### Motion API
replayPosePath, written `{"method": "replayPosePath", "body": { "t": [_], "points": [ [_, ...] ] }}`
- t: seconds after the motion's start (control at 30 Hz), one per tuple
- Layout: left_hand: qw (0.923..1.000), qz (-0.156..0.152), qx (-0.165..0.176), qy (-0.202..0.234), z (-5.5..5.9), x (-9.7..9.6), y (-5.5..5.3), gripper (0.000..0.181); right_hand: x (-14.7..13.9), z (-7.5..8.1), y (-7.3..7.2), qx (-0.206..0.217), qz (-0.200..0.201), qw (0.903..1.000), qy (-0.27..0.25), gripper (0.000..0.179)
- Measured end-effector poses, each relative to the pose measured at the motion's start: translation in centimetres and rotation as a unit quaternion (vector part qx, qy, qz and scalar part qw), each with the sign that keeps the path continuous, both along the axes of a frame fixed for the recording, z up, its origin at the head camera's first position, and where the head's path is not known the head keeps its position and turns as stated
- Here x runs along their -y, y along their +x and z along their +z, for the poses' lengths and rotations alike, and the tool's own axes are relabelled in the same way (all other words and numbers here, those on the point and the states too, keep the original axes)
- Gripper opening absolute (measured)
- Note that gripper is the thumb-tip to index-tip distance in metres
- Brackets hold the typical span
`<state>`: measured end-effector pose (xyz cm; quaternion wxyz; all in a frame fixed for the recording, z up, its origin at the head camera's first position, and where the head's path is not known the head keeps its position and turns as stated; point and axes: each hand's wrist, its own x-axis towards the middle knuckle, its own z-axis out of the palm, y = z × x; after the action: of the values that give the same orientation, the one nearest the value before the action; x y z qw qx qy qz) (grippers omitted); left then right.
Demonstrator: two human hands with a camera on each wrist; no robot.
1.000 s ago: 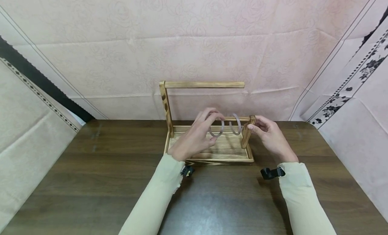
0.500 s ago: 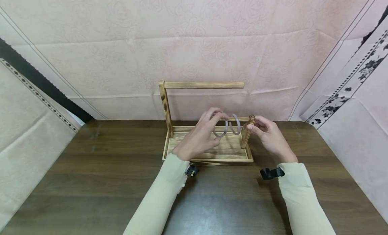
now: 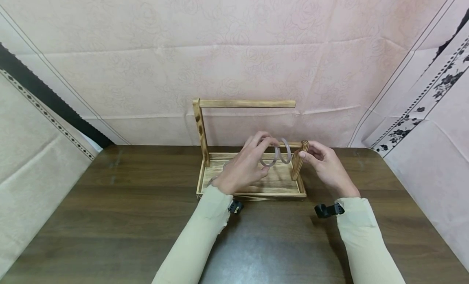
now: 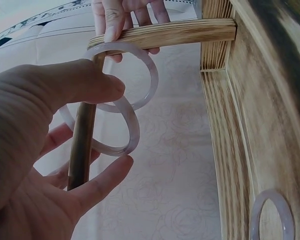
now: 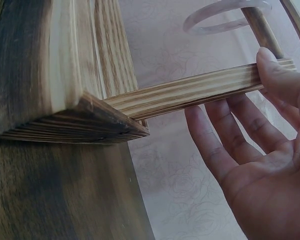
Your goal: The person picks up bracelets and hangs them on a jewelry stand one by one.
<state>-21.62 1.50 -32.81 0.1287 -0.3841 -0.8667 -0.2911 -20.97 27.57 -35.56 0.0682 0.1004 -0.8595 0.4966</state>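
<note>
A wooden display stand has a shallow tray (image 3: 275,185), a taller rear bar (image 3: 249,103) and a lower bar (image 3: 294,145) on a short right post (image 3: 297,169). My left hand (image 3: 243,170) holds a pale lilac bangle (image 4: 134,131) between thumb and fingers, with the lower bar running through it. Just right of it, a second bangle (image 3: 289,155) hangs around the same bar; the two overlap in the head view. At the post's top, my right hand (image 5: 270,165) grips the wood between thumb and fingers. Another bangle (image 4: 291,225) is in the tray, mostly hidden behind my left hand in the head view.
The stand sits at the back of a dark wooden table (image 3: 128,219), close to a pale patterned cloth backdrop (image 3: 234,64). The taller bar's right end is free in the air. Small black cameras (image 3: 329,210) are strapped at both wrists.
My left hand has slid right along the lower bar with its bangle, closing the gap to the second bangle. Part of the tray bangle now shows beside my left wrist. The right hand stays put.
</note>
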Motion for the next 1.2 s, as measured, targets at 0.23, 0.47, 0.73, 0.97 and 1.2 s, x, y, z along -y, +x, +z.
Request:
{"method": "replayPosePath", "body": {
  "t": [0.23,0.47,0.73,0.97,1.2],
  "points": [
    [0.9997,0.004,-0.022,-0.007,-0.2,-0.2,-0.2,0.068,0.0,0.1,0.0,0.003,-0.002,1.0,-0.004,0.033],
    [0.9992,0.02,-0.03,-0.018,-0.2,-0.2,-0.1,0.066,0.0,0.1,0.1,0.006,-0.005,1.0,0.004,0.035],
    [0.9986,0.035,-0.034,-0.024,-0.3,0.0,-0.1,0.066,0.1,0.1,0.2,0.005,0.002,0.9999,-0.012,0.027],
    [0.999,0.041,-0.004,-0.017,0.4,0.5,0.0,0.074,0.0,0.0,0.1,0.007,0.003,0.9999,-0.011,0.031],
    [0.9986,0.051,-0.009,-0.001,1.3,1.4,0.2,0.072,0.0,-0.1,0.1,0.004,0.0,1.0,-0.006,0.033]
  ]
}}
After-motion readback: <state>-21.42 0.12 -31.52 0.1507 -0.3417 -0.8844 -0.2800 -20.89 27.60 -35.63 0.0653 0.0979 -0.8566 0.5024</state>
